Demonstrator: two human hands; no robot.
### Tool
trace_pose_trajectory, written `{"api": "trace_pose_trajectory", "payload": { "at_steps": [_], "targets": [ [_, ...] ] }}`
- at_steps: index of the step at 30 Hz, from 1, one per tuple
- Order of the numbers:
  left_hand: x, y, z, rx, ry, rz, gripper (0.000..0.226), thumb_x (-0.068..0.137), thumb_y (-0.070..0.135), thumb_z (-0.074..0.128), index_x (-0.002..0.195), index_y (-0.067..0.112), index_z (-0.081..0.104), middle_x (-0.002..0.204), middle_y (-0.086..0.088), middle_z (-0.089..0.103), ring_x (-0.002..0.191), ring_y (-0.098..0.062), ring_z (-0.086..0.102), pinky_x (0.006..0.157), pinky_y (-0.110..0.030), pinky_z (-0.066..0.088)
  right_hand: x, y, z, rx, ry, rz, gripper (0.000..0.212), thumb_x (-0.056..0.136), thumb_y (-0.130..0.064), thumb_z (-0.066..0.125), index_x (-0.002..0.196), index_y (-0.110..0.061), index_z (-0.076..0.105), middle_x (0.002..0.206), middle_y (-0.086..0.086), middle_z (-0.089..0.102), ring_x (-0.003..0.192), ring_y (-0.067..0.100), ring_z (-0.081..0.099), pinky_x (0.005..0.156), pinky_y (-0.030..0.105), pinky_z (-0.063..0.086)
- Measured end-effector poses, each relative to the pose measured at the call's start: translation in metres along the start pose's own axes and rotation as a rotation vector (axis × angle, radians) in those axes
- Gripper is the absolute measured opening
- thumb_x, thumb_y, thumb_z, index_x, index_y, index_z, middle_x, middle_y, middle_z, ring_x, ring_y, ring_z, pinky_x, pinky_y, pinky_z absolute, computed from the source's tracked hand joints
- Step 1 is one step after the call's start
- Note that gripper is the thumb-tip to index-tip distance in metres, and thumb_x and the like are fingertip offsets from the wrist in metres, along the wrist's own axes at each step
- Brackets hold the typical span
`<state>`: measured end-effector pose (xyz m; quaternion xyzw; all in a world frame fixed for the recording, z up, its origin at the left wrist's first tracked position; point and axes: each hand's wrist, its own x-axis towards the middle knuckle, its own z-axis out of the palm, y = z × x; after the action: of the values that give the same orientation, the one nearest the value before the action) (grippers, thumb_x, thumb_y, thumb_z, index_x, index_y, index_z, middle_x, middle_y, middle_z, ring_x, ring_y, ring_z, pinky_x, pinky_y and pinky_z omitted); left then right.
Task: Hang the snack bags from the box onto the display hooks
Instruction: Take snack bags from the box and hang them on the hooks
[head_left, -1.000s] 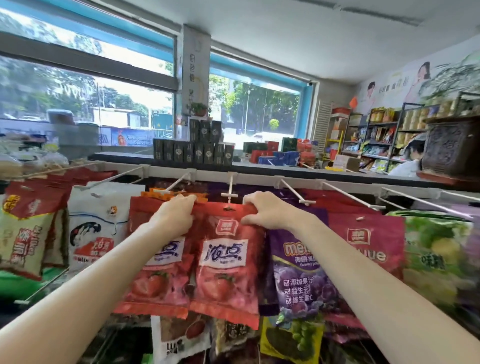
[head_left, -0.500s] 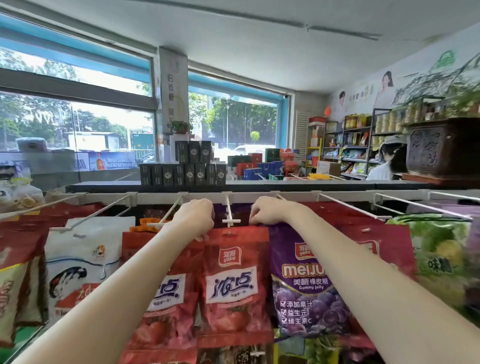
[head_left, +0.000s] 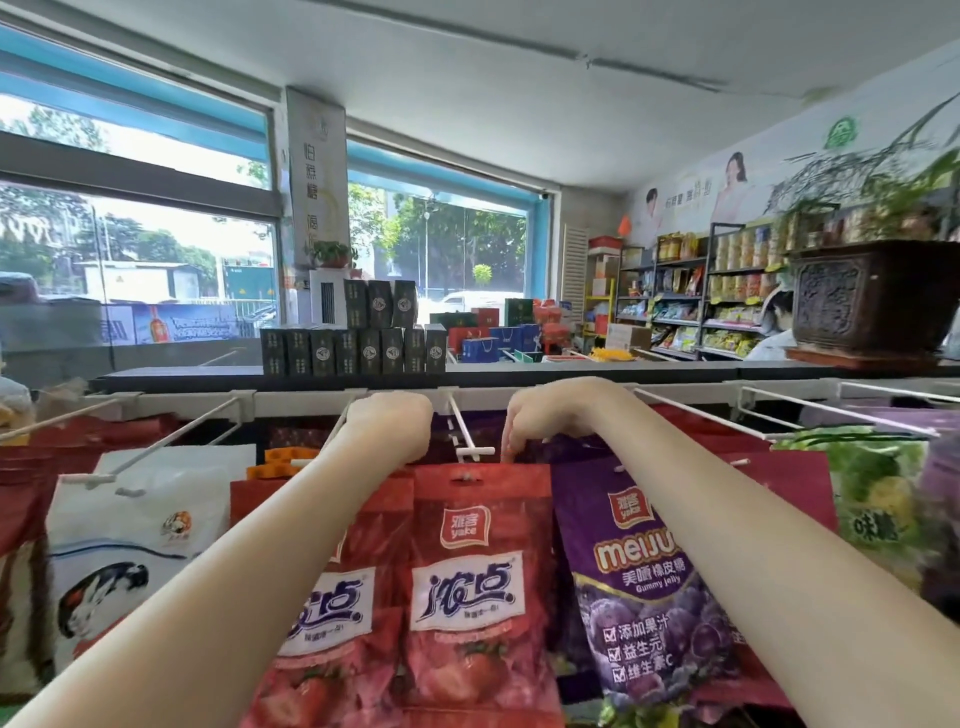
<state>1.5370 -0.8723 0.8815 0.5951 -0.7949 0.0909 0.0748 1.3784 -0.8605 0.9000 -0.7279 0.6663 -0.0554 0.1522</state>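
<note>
Both hands reach up to the top edge of the red strawberry candy bag (head_left: 480, 561), which hangs below the white display hook (head_left: 465, 434). The left hand (head_left: 392, 426) has its fingers curled at the bag's upper left corner. The right hand (head_left: 545, 415) pinches the top right edge beside the purple gummy bag (head_left: 644, 582).

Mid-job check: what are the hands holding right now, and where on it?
Both hands grip the red strawberry snack bag by its top edge: the left hand at the left corner, the right hand pinching the right corner.

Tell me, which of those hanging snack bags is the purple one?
The purple grape gummy bag, printed "meiju", hanging under the right hand. The bags beside it on its left, like the strawberry bag, are red, and the rabbit bag further left is white.
</note>
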Motion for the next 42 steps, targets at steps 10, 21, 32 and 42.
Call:
{"api": "trace_pose_trajectory", "payload": {
  "at_steps": [10,21,32,42],
  "targets": [
    [0.017,0.005,0.006,-0.038,0.004,0.052,0.031,0.088,-0.001,0.042,0.116,0.0,0.055,0.118,-0.016,0.061,0.108,-0.033,0.06,0.082,-0.038,0.048,0.057,0.005,0.022,-0.21,0.191,0.006,0.03,0.089,-0.005,0.046,0.111,0.004,0.064,0.12,0.018,0.063,0.108,0.031,0.06,0.092,0.037,0.05],
    [0.032,0.004,0.012,0.005,0.083,0.003,0.031,0.09,0.005,0.045,0.117,0.01,0.059,0.125,-0.012,0.057,0.115,-0.032,0.054,0.088,-0.039,0.046,0.042,-0.002,0.017,-0.155,0.164,-0.04,0.025,0.088,-0.008,0.056,0.109,-0.002,0.067,0.114,0.012,0.066,0.101,0.026,0.062,0.083,0.03,0.048],
    [0.021,-0.001,0.002,-0.014,0.05,-0.026,0.032,0.086,-0.001,0.044,0.115,0.003,0.058,0.12,-0.015,0.059,0.111,-0.033,0.056,0.086,-0.037,0.044,0.046,-0.01,-0.013,0.046,0.189,-0.012,0.018,0.088,-0.013,0.06,0.098,0.0,0.068,0.094,0.01,0.07,0.079,0.021,0.068,0.074,0.029,0.056],
    [0.062,0.012,0.011,0.043,-0.001,-0.048,0.037,0.092,0.006,0.043,0.128,0.01,0.051,0.134,-0.007,0.052,0.124,-0.026,0.048,0.094,-0.032,0.042,0.09,0.013,0.001,-0.277,0.241,0.031,0.033,0.09,-0.007,0.045,0.12,0.001,0.059,0.129,0.014,0.051,0.118,0.029,0.051,0.099,0.04,0.044]
  ]
}}
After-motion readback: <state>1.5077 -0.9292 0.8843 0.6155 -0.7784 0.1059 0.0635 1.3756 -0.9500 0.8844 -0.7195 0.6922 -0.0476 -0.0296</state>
